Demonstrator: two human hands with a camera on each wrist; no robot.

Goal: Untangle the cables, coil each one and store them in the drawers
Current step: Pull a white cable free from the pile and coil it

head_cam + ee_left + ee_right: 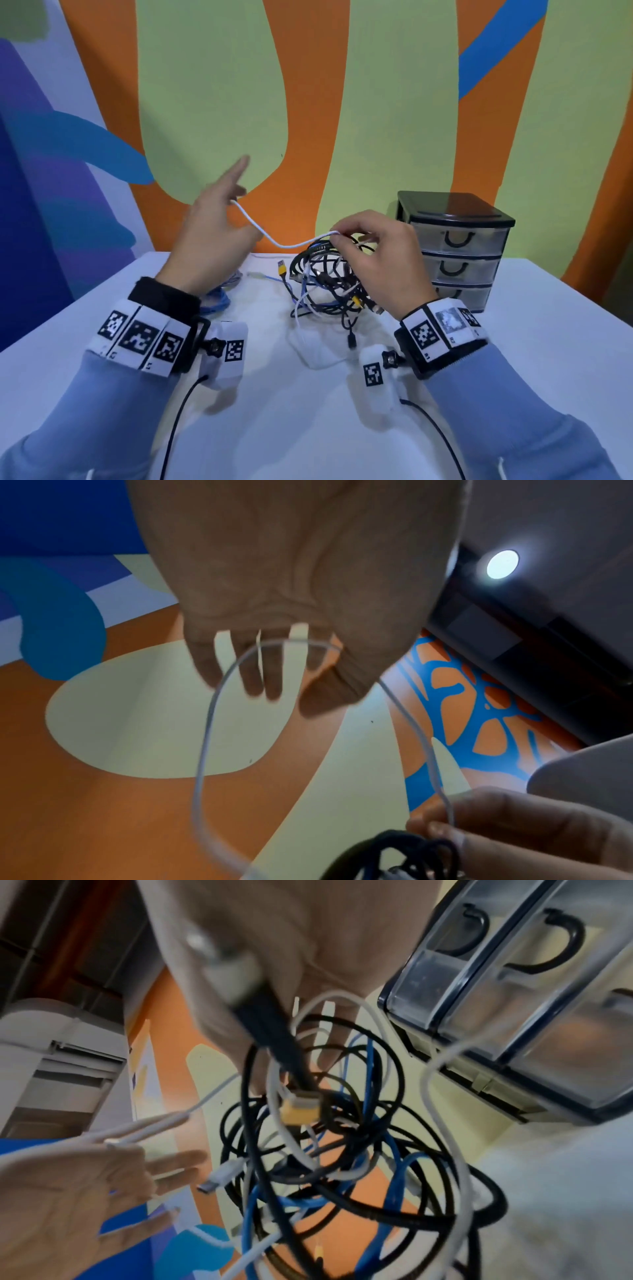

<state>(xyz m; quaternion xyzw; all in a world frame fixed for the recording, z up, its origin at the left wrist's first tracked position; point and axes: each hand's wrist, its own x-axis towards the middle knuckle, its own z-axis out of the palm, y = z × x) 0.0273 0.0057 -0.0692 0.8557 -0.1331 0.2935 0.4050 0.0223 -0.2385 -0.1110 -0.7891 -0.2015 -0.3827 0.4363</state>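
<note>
At the centre of the head view a tangled bundle of black, white and blue cables (329, 284) sits partly lifted off the white table (308, 428). The right hand (380, 260), just right of centre, pinches a thin white cable (274, 241) between thumb and fingertips at the top of the bundle, its other fingers curled. That cable runs up and to the left to the left hand (212, 236), which is raised in the centre-left of the frame – fingers spread and fairly straight, the cable draped across them rather than gripped; the left wrist view shows it looping over the spread fingers (260, 674). A yellow-tipped plug (282, 270) juts from the bundle's left edge, and a blue cable coil (217, 301) lies on the table below the left hand. At the right – just behind the right hand – stands a small three-drawer plastic cabinet with a black top and clear drawers (459, 250), all drawers closed. A mural wall of orange, pale green and blue (376, 102) fills the upper frame.
</note>
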